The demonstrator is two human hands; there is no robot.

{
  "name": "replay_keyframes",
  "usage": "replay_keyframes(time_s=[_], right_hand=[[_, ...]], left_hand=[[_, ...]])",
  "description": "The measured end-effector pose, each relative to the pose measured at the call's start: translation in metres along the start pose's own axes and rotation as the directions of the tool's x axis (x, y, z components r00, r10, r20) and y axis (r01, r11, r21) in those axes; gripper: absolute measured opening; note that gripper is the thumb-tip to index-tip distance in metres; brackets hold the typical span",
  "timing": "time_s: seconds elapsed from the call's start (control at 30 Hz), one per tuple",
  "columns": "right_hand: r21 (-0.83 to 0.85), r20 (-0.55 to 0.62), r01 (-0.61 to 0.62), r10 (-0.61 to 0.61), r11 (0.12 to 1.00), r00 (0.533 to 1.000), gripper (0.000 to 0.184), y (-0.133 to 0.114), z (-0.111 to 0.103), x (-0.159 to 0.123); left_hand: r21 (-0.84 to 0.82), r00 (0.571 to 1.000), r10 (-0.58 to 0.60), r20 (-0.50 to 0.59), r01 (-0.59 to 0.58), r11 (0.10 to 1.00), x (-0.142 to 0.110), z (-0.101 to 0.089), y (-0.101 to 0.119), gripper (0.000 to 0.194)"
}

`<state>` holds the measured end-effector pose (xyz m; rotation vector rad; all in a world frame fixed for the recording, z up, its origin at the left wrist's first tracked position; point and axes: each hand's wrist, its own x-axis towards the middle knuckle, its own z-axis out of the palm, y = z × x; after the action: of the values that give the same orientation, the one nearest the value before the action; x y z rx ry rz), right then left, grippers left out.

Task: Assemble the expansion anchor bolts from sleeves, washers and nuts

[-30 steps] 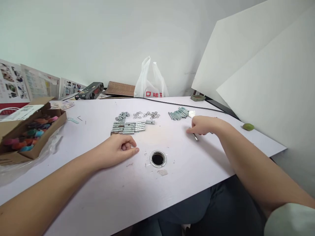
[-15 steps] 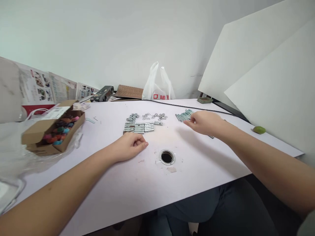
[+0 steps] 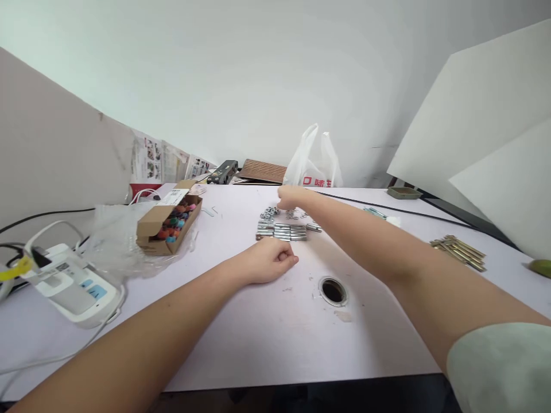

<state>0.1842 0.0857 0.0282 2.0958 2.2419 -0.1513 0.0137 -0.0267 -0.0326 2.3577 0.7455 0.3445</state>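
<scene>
As our right hand (image 3: 290, 198) swings away from the right edge of the bench (image 3: 275, 338), nuts (image 3: 269, 213) toward the back edge come within reach. We cannot tell its fingers' grip; our left hand (image 3: 271, 261) curls closed.

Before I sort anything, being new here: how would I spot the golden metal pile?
On the pale table, look right, beyond the right forearm. The golden metal pile of slim pieces lies there; colour sets it apart: cylinders near the left hand are silver.
</scene>
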Motion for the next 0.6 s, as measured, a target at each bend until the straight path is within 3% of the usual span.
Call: replay_keyframes(time_s=[0.1,0.2,0.3,0.37,0.47,0.6], right_hand=[[-0.008,0.063,-0.073,0.074,0.997,0.995,0.018,0.025,-0.012,0.001],[-0.039,0.046,-0.194,0.196,0.98,0.98,0.016,0.071,-0.015,-0.022],[-0.103,-0.002,-0.364,0.366,0.926,0.931,0.015,0.116,-0.002,-0.062],[-0.105,0.003,-0.406,0.409,0.908,0.913,0.019,0.136,0.012,-0.087],[-0.08,0.023,-0.419,0.422,0.904,0.906,0.023,0.15,0.032,-0.107],[-0.037,-0.007,-0.442,0.442,0.896,0.897,0.019,0.154,0.044,-0.105]], left_hand=[[-0.001,1.0,0.011,-0.001,-0.011,1.0,-0.001,0.001,0.0,0.031],[0.019,0.999,0.031,-0.009,-0.031,0.999,-0.001,0.001,0.001,0.029],[0.036,0.999,0.034,-0.011,-0.033,0.999,-0.001,0.001,0.002,0.028],[0.039,1.0,0.031,-0.002,-0.031,0.999,0.0,0.001,0.002,0.027],[0.037,1.0,0.024,-0.001,-0.024,0.999,0.001,0.001,0.001,0.027],[0.024,1.0,-0.003,0.014,0.002,1.0,0.001,-0.001,0.002,0.028]])
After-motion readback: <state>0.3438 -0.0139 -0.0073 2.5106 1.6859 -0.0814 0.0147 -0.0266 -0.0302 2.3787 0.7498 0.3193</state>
